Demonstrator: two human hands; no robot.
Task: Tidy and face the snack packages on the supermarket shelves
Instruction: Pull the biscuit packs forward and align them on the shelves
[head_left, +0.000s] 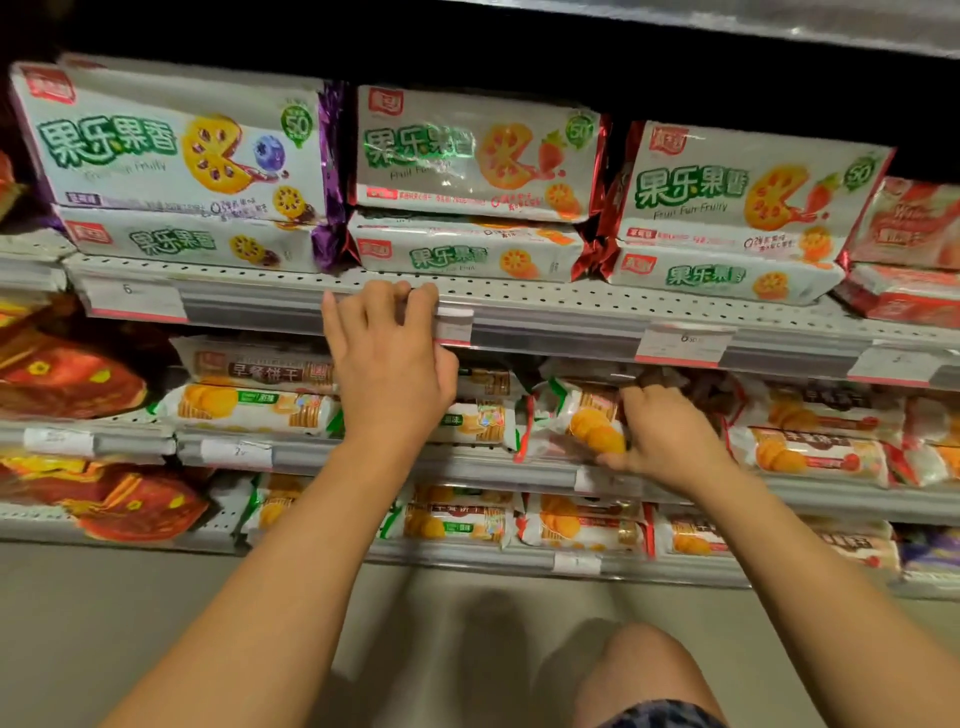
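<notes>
White snack packages fill three shelves. My left hand (389, 358) is raised, its fingers curled over the front rail of the upper shelf (545, 322). My right hand (660, 431) is lower, on the middle shelf, gripping a white biscuit pack with orange biscuits printed on it (582, 421); that pack sits tilted and skewed against its neighbours. On the upper shelf, a purple-edged fruit biscuit pack (171, 145) and two red-edged ones (478, 156) (748, 187) stand on flat packs, faces forward.
Dark red and orange bags (67, 379) lie at the left of the middle and lower shelves. More biscuit packs (457, 519) line the bottom shelf. Price tags (680, 343) hang on the rails. The grey floor and my knee (649, 670) are below.
</notes>
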